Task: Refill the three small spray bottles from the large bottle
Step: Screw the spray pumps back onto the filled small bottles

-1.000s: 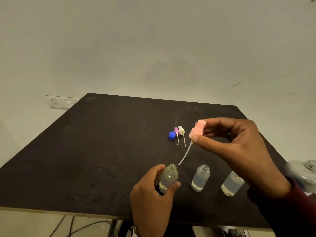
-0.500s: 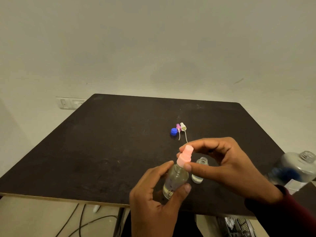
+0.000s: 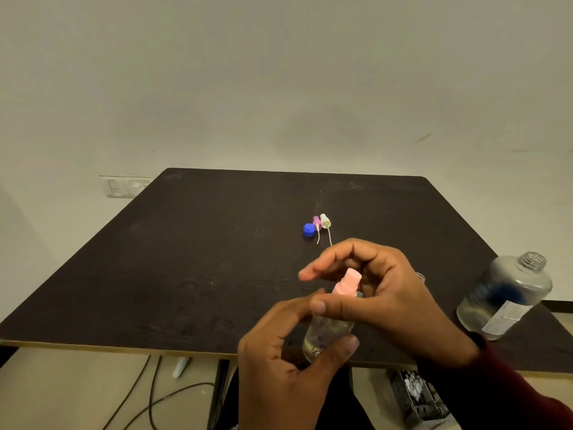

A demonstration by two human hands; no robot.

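Observation:
My left hand (image 3: pixel 279 358) grips a small clear spray bottle (image 3: pixel 325 335), lifted above the near edge of the dark table (image 3: pixel 186 274). A pink spray head (image 3: pixel 347 283) sits on the bottle's neck, and my right hand (image 3: pixel 381 299) is closed around it with thumb and fingers. Behind my right hand only the rim of another small bottle (image 3: pixel 420 277) shows; a third small bottle is hidden. The large clear bottle (image 3: pixel 508 293) stands uncapped at the right edge. A blue cap (image 3: pixel 308 229), a purple spray head (image 3: pixel 316 223) and a white spray head (image 3: pixel 325 221) lie mid-table.
A wall socket plate (image 3: pixel 124 186) sits at the table's far left corner. Cables (image 3: pixel 148 395) run on the floor under the near edge, and a dark box (image 3: pixel 415 395) stands on the floor at the right.
My right hand brought the pink spray head down and pushed its tube into the bottle. My left hand lifted the bottle off the table toward me. The other small bottles became hidden.

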